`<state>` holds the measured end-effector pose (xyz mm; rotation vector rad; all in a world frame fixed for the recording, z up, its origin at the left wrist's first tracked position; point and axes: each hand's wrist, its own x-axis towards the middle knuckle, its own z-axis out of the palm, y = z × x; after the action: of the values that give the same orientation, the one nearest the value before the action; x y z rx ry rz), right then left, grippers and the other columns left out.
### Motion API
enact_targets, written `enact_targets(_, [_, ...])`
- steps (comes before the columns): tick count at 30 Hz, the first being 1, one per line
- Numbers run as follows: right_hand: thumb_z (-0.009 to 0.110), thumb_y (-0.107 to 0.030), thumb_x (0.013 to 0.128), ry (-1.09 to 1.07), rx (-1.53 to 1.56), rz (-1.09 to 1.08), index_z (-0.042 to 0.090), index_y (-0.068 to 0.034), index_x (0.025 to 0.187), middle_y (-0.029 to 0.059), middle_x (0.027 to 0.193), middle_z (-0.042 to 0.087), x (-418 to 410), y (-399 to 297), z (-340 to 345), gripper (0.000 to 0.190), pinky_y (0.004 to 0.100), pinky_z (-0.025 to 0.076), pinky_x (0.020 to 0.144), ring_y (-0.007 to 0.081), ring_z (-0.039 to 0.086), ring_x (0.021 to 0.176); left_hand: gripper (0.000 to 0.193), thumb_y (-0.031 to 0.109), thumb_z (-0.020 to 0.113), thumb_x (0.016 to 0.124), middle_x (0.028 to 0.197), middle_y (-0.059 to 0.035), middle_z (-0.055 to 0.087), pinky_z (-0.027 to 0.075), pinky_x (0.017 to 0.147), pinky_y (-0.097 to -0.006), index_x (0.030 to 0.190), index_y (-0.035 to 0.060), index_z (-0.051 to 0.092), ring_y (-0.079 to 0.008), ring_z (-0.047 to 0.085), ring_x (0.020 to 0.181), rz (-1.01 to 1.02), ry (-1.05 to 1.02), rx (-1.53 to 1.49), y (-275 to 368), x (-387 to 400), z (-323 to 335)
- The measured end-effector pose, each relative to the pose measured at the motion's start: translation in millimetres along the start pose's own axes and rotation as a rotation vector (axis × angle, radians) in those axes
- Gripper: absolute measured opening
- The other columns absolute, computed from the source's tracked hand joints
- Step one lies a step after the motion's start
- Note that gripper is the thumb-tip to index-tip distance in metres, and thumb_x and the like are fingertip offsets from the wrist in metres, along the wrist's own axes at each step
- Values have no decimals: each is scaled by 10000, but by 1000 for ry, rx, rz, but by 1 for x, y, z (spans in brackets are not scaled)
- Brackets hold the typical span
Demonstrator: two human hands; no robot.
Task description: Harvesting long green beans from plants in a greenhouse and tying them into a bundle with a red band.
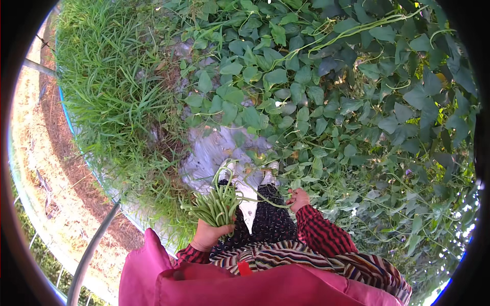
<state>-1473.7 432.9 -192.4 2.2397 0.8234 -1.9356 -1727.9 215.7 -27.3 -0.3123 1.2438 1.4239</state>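
My left hand (214, 231) is closed around a thick bunch of long green bean pods (216, 206), probably yardlong beans, whose ends fan out above the thumb. One longer pod loops up from the bunch over a white shoe. My right hand (298, 199), in a red and black checked sleeve, is at the edge of the bean foliage with its fingers curled. A single slender pod (270, 203) runs from near the bunch to these fingers, which appear to grip its end. The fingertips are partly hidden.
Leafy bean vines (275, 76) fill the middle and right, with more pods (363, 28) hanging at upper right. Tall grass (111, 88) grows on the left. Pale plastic sheeting (206, 143) covers the ground by my shoes. A metal pipe (93, 252) curves at lower left.
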Motion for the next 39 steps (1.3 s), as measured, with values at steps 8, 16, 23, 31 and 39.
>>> enact_targets(8, [422,-89,808,-214,126,339,531,-38,866,-48,458,270,-21,-19,11,133,288,302,453,102,257,380,410,-55,670,634,883,-48,615,484,659,-253,1018,15,546,-127,583,792,23,-10,42,1,7,-1])
enact_targets(16, [479,-123,879,-895,412,71,498,-7,1068,25,672,436,-105,-100,105,222,329,418,647,146,440,631,385,-57,657,640,864,-38,608,485,660,-256,1001,19,548,-128,582,781,16,27,44,14,25,25])
enact_targets(23, [510,-144,881,-960,491,-88,512,-51,1008,34,872,509,-132,-136,166,157,277,407,715,135,478,750,421,-112,614,625,951,-63,592,461,777,-283,1025,-7,537,-152,567,884,64,143,-111,41,70,64])
enact_targets(31, [516,-62,860,-941,665,44,531,-53,956,36,948,536,-106,-187,160,97,297,391,846,149,502,855,407,-95,622,633,956,-39,596,463,768,-259,1026,-11,560,-130,572,865,126,264,-79,57,118,109])
enact_targets(39, [534,31,817,-982,595,33,563,-33,932,49,1006,557,-78,-212,158,135,306,390,915,168,526,967,405,-48,664,632,927,-28,596,462,735,-244,1018,-3,552,-100,554,837,211,324,82,70,149,137])
